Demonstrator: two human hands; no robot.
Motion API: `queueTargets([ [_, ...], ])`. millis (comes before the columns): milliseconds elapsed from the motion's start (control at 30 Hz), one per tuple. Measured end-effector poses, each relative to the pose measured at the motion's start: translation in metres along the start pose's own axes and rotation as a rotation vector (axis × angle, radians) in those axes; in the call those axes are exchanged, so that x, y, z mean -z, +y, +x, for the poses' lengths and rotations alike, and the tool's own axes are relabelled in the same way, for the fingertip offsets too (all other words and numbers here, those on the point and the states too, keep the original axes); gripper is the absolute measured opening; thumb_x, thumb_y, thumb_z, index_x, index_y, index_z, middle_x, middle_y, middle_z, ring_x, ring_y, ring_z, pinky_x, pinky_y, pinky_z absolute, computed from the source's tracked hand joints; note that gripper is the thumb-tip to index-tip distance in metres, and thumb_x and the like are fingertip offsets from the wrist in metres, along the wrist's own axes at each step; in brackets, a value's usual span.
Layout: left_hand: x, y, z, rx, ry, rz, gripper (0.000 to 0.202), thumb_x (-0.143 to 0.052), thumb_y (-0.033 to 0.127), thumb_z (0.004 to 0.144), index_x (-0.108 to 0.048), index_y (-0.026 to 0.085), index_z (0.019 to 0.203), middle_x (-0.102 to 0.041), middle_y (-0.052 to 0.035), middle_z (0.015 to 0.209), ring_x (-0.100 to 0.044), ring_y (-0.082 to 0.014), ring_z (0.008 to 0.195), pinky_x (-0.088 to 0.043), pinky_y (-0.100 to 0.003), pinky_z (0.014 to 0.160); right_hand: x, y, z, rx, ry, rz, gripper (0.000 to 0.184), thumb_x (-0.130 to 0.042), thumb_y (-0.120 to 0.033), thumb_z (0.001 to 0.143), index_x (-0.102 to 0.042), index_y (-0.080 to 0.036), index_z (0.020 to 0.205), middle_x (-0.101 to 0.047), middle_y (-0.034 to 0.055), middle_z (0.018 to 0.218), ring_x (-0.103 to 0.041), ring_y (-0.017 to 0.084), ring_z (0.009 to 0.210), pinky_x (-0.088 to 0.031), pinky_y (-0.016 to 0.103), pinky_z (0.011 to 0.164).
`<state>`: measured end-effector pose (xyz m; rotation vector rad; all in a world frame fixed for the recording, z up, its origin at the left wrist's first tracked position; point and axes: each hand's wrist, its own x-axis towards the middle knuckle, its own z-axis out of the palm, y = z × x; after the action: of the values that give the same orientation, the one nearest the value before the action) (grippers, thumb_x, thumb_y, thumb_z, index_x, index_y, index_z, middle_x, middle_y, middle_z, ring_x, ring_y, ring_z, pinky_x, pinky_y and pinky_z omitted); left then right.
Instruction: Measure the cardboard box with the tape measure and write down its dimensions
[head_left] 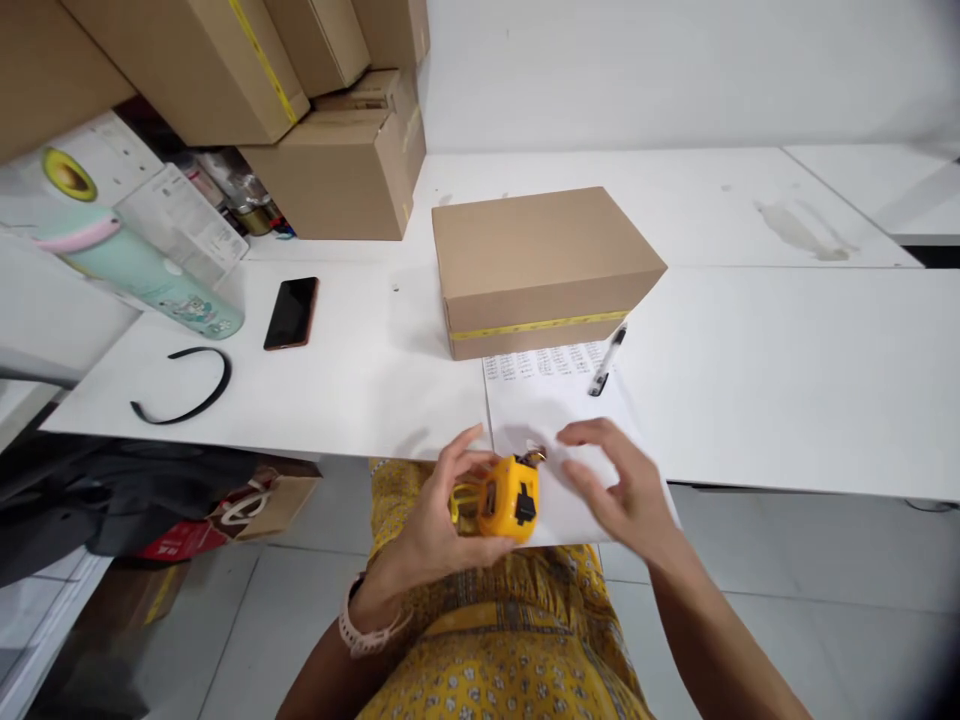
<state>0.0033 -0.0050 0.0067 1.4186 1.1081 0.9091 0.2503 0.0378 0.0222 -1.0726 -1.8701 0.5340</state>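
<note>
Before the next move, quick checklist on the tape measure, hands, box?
1. Left hand grips the yellow tape measure: ok, fingers wrapped round its case.
2. Right hand free: ok, open, holding nothing, beside the tape measure.
3. Tape blade retracted: cannot tell, the mouth of the case is partly hidden by fingers.
4. Cardboard box closed and flat on the white table: ok.
5. Pen and printed sheet in front of the box: ok, pen lies on the sheet.
6. Phone away from the hands: ok, far left.
</note>
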Motion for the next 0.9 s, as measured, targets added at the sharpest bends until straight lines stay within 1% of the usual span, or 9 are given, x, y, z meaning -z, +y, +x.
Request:
queueTargets([
  [133, 0.03, 0.003, 0.027, -0.112, 0.294, 0.449, 0.091, -0.082, 0.036, 0.074, -0.035, 0.029, 0.151, -0.064, -0.0108, 0.131, -0.065, -0.0266, 0.109, -0.056, -0.044, 0.091, 0.028, 0.059, 0.03, -0.423, 0.286, -0.348, 0.029, -0.053, -0.051, 0.097, -0.061, -0.023, 0.099, -0.069, 0.0058, 0.088, -0.063, 0.021, 0.074, -0.051, 0.039, 0.071],
  [233, 0.05, 0.007, 0.054, -0.114, 0.486, 0.854, 0.073, -0.078, 0.035, 0.077, -0.047, 0.023, 0.142, -0.067, -0.0123, 0.126, -0.065, -0.0298, 0.109, -0.057, -0.044, 0.086, 0.036, 0.1, 0.052, -0.614, 0.189, -0.559, 0.047, -0.051, -0.064, 0.092, -0.057, -0.022, 0.11, -0.067, 0.0054, 0.076, -0.059, 0.025, 0.066, -0.047, 0.043, 0.071],
  [333, 0.062, 0.011, 0.074, -0.049, 0.496, 1.111, 0.062, -0.071, 0.035, 0.083, -0.051, 0.022, 0.14, -0.069, -0.0131, 0.123, -0.062, -0.0332, 0.113, -0.059, -0.043, 0.079, 0.032, 0.121, 0.062, -0.649, 0.042, -0.668, 0.054, -0.053, -0.064, 0.088, -0.057, -0.02, 0.119, -0.069, 0.0088, 0.077, -0.06, 0.03, 0.07, -0.046, 0.044, 0.07],
  [400, 0.065, 0.011, 0.082, -0.033, 0.459, 1.192, 0.058, -0.068, 0.033, 0.086, -0.052, 0.021, 0.14, -0.07, -0.0132, 0.121, -0.061, -0.0345, 0.114, -0.059, -0.047, 0.081, 0.029, 0.126, 0.063, -0.627, -0.013, -0.708, 0.048, -0.052, -0.054, 0.09, -0.058, -0.019, 0.123, -0.072, 0.0129, 0.087, -0.062, 0.031, 0.074, -0.046, 0.042, 0.068],
  [533, 0.053, 0.003, 0.087, -0.247, 0.433, 1.261, 0.049, -0.063, 0.027, 0.09, -0.055, 0.012, 0.136, -0.063, -0.0183, 0.139, -0.053, -0.0374, 0.128, -0.041, -0.061, 0.111, 0.027, 0.129, 0.057, -0.563, -0.042, -0.719, 0.041, -0.046, -0.031, 0.087, -0.064, -0.018, 0.122, -0.072, 0.0174, 0.112, -0.065, 0.03, 0.079, -0.045, 0.039, 0.066],
  [600, 0.039, -0.005, 0.087, -0.425, 0.348, 1.221, 0.045, -0.058, 0.029, 0.095, -0.055, 0.011, 0.136, -0.06, -0.0183, 0.143, -0.051, -0.0344, 0.135, -0.034, -0.057, 0.118, 0.029, 0.129, 0.053, -0.537, -0.006, -0.659, 0.04, -0.045, -0.028, 0.085, -0.068, -0.017, 0.117, -0.072, 0.0164, 0.108, -0.064, 0.028, 0.078, -0.045, 0.039, 0.067],
  [700, 0.018, -0.017, 0.089, -0.561, 0.053, 1.146, 0.054, -0.053, 0.045, 0.1, -0.049, 0.012, 0.143, -0.056, -0.0171, 0.149, -0.046, -0.0298, 0.143, -0.029, -0.052, 0.123, 0.036, 0.13, 0.046, -0.595, 0.159, -0.373, 0.037, -0.046, -0.028, 0.085, -0.072, -0.018, 0.11, -0.065, 0.0058, 0.075, -0.056, 0.021, 0.062, -0.044, 0.034, 0.06],
  [800, 0.01, -0.026, 0.091, -0.49, -0.19, 1.146, 0.084, -0.049, 0.068, 0.095, -0.033, 0.011, 0.155, -0.04, -0.0205, 0.161, -0.03, -0.0324, 0.153, -0.02, -0.056, 0.126, 0.047, 0.13, 0.037, -0.689, 0.42, 0.074, 0.034, -0.051, -0.027, 0.081, -0.073, -0.02, 0.106, -0.051, -0.0026, 0.062, -0.047, 0.015, 0.052, -0.039, 0.029, 0.051],
  [900, 0.014, -0.029, 0.092, -0.425, -0.304, 1.168, 0.104, -0.049, 0.079, 0.088, -0.017, 0.013, 0.161, -0.028, -0.021, 0.167, -0.023, -0.0333, 0.156, -0.014, -0.057, 0.126, 0.063, 0.133, 0.024, -0.62, 0.67, 0.357, 0.028, -0.054, -0.025, 0.076, -0.073, -0.02, 0.096, -0.051, -0.0014, 0.066, -0.048, 0.014, 0.056, -0.044, 0.031, 0.054],
])
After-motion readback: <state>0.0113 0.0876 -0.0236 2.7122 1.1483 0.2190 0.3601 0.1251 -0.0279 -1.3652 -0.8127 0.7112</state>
